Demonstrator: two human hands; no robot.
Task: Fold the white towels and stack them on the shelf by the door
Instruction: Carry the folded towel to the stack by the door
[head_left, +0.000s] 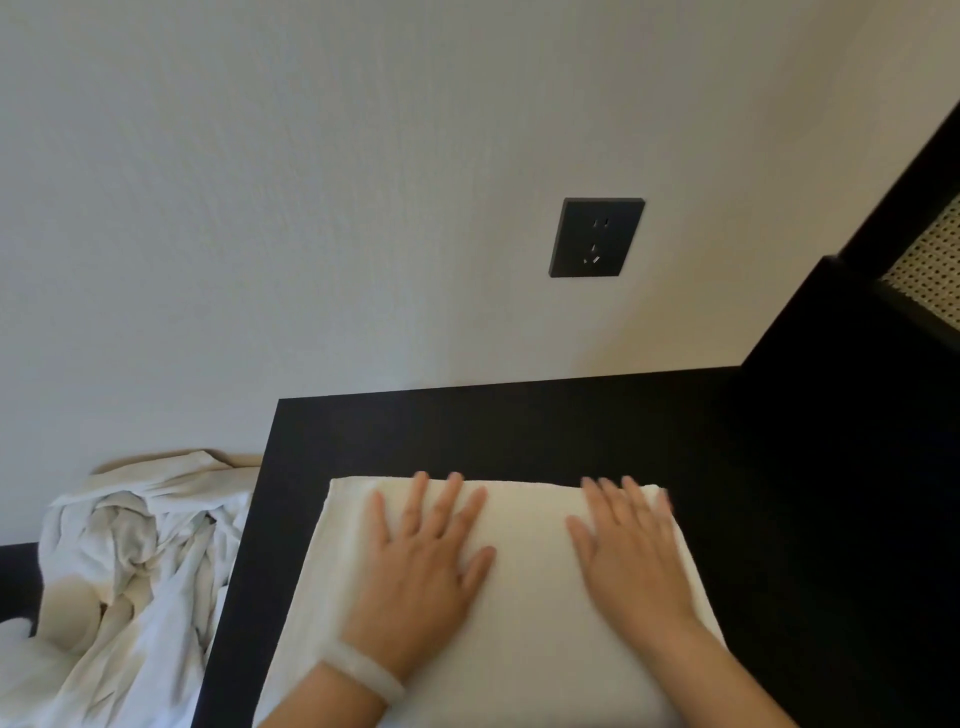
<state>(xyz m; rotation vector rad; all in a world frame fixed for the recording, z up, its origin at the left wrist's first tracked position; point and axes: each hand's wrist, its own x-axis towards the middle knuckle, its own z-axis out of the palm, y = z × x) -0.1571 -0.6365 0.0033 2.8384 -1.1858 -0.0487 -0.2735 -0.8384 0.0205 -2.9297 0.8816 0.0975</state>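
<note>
Pressing flat with left hand (421, 561) and right hand (631, 556), fingers straight and spread, nothing gripped. Beneath: towel (530, 603), folded into a thick, soft terry rectangle, lying on matte black top (519, 431). Judged: one fold about finished. Remaining: crumpled white pile (140, 561) beside the top, unfolded; stacking too.

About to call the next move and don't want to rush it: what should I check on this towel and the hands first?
1. Both hands flat on the towel: ok; left hand and right hand press it, fingers straight.
2. Towel top smooth: ok.
3. Towel fully on the dark surface: cannot tell; its near edge runs out of frame.
4. All towels folded: not ok; a crumpled white pile lies at left.
5. This is the shelf by the door: cannot tell; no door shows.
</note>
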